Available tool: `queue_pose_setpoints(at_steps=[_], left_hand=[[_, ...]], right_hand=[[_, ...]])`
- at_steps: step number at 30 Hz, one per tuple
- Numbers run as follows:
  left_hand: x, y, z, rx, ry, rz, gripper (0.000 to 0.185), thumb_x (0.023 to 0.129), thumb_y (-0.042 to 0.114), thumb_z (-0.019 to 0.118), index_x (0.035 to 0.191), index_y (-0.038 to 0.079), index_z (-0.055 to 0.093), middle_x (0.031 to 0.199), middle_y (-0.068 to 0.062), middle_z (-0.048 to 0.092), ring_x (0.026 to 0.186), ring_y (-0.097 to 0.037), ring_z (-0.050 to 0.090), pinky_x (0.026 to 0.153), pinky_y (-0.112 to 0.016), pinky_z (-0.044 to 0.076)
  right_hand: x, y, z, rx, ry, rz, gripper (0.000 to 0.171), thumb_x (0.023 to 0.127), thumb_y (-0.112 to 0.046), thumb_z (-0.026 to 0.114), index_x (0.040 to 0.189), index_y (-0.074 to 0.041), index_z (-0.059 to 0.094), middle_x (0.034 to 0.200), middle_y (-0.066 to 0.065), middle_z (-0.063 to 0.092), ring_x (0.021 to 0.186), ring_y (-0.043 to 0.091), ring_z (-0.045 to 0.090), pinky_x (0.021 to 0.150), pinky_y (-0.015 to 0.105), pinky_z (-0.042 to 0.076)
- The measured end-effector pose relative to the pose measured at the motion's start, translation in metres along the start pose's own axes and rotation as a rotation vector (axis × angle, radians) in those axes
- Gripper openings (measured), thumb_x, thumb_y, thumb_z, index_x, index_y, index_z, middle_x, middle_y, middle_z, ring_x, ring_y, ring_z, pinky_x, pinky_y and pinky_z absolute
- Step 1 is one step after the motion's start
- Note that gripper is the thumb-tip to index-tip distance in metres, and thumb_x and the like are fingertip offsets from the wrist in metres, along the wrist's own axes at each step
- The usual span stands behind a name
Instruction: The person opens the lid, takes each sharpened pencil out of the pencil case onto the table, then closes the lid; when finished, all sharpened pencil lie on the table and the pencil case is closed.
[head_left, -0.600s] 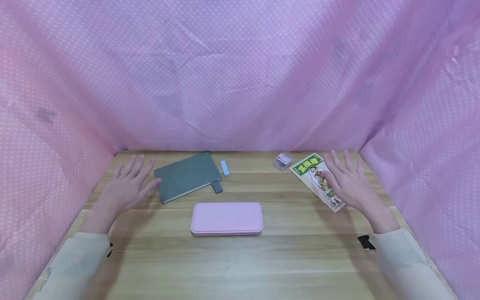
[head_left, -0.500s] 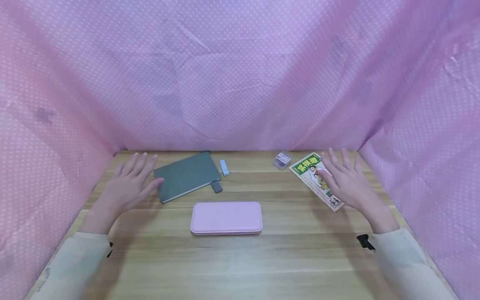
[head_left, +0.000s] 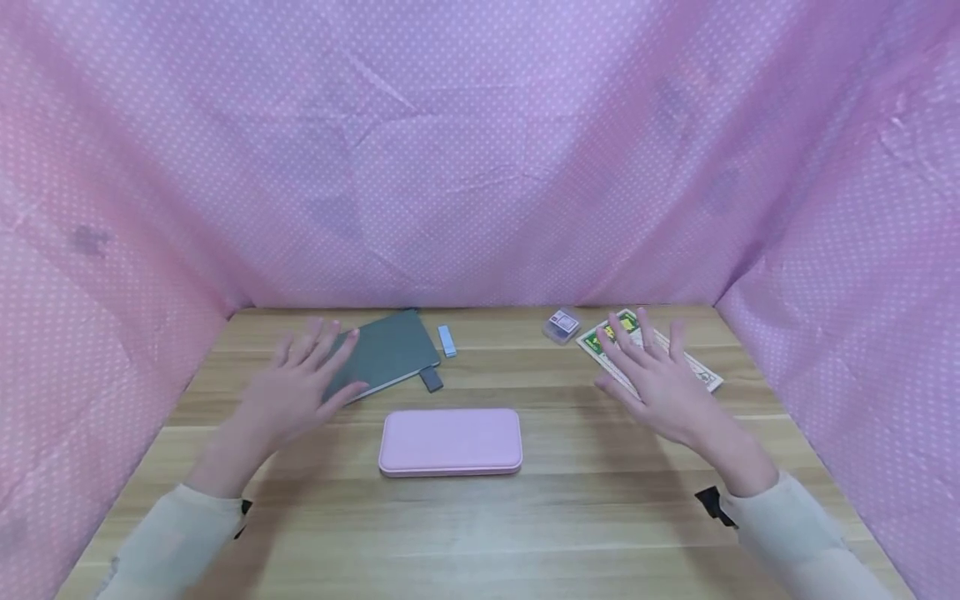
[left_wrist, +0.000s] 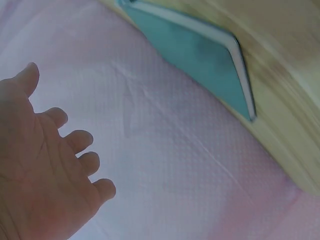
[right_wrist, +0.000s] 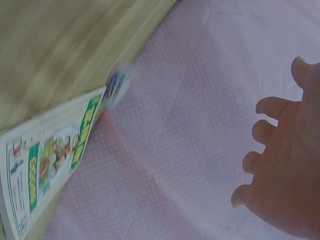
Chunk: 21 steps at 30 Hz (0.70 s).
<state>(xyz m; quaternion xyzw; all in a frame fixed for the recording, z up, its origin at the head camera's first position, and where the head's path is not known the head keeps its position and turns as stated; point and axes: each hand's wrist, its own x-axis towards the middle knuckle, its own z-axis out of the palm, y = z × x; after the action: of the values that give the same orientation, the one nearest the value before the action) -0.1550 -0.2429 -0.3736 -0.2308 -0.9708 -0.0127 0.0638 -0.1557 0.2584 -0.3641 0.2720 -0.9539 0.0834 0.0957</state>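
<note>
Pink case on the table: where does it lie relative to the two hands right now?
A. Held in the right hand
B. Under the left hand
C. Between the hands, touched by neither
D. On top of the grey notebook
C. The pink case lies flat on the table between the left hand and the right hand, and neither hand reaches it.
</note>
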Motion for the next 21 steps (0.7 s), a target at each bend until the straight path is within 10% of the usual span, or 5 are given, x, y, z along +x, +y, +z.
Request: queue_pose_setpoints(at_steps=[21], left_hand=[[-0.011, 0.062, 0.064, -0.198, -0.032, 0.308, 0.078, 0.101, 0.059, 0.050, 0.156, 0.005, 0.037, 0.164, -0.020, 0.018, 0.151, -0.039, 0.016, 0.121, -0.058, 0.023]], right_hand=[[0.001, -0.062, 0.073, 0.302, -0.153, -0.318, 0.093, 0.091, -0.055, 0.069, 0.159, -0.004, 0.030, 0.164, 0.018, 0.020, 0.150, 0.040, 0.019, 0.120, 0.055, 0.024]])
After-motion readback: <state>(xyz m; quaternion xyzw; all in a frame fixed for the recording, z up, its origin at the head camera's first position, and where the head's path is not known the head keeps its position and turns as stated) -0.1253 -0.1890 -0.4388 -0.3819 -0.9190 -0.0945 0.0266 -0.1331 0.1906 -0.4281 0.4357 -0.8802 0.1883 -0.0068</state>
